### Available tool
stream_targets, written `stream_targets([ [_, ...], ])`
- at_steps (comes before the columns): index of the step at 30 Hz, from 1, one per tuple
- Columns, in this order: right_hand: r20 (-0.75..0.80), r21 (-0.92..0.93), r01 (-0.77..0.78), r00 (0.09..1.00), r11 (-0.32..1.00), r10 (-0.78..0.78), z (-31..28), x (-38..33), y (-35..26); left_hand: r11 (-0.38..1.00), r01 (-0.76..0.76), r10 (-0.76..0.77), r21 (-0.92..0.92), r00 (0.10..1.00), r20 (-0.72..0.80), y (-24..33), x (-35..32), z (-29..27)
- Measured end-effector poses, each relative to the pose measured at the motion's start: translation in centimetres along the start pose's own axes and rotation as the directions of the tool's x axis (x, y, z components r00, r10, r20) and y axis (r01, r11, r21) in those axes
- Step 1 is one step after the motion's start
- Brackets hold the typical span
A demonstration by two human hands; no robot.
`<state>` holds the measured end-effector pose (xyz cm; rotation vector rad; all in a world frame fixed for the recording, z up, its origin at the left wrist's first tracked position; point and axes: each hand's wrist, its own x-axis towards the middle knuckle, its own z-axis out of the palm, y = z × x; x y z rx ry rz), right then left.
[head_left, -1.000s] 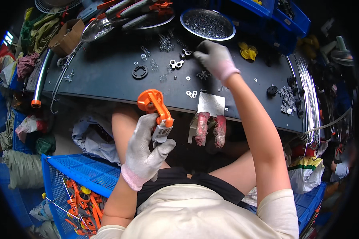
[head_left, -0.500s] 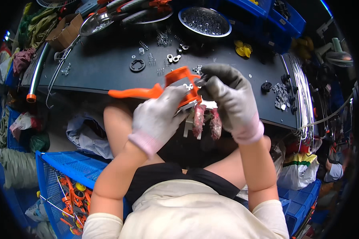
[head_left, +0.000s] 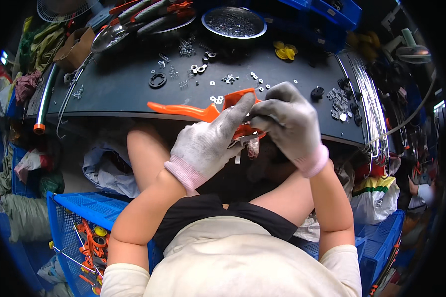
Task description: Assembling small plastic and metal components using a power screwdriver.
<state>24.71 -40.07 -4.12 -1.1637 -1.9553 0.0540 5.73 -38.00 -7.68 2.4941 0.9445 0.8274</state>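
My left hand point(head_left: 203, 138), in a grey-white glove with a pink cuff, is closed around an orange handle piece point(head_left: 183, 111). Its long lever points left, and its boxy end lies between my two hands at the front edge of the table. My right hand point(head_left: 296, 123), gloved alike, has its fingers pinched together against that boxy end. Whatever sits in this pinch is hidden by the fingers. Just below the piece hangs a worn reddish wrapped grip point(head_left: 253, 148), partly covered. Several washers point(head_left: 216, 100) and a pile of small screws point(head_left: 230, 78) lie on the tabletop beyond.
The dark table point(head_left: 129, 94) carries loose springs point(head_left: 187, 47), a black ring point(head_left: 157, 80), yellow parts point(head_left: 285, 50) and metal plates point(head_left: 338, 103). A steel bowl of small parts point(head_left: 234, 22) stands at the back. Long metal rods point(head_left: 364, 94) lie at right. A blue crate point(head_left: 86, 205) stands at lower left.
My left hand has shifted right with the orange piece, turning its boxy end. The dark bit seen at my right fingertips is now hidden. The view has also shifted slightly, uncovering more washers.
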Motion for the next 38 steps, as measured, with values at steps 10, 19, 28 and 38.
stream_targets([
  [10,-0.147,-0.064,-0.17,0.976,0.983,0.159,-3.6,-4.0,-2.1,0.987,0.007,0.012,-0.163,0.993,0.114,2.2,1.2,1.5],
  [19,-0.533,-0.451,-0.858,0.038,-0.246,0.845,-27.4,-27.7,18.1,0.775,0.323,-0.321,-0.544,0.942,0.102,0.4,-4.0,-1.0],
  [28,-0.245,0.517,-0.84,0.038,0.164,0.969,-25.1,-30.7,8.4,0.798,0.255,-0.356,-0.546,0.931,-0.085,0.3,-2.3,1.6],
  [38,-0.252,0.771,-0.5,0.328,0.394,0.91,-17.2,-34.1,-12.4,0.852,0.194,-0.179,-0.487,0.981,0.077,4.7,-0.5,0.7],
])
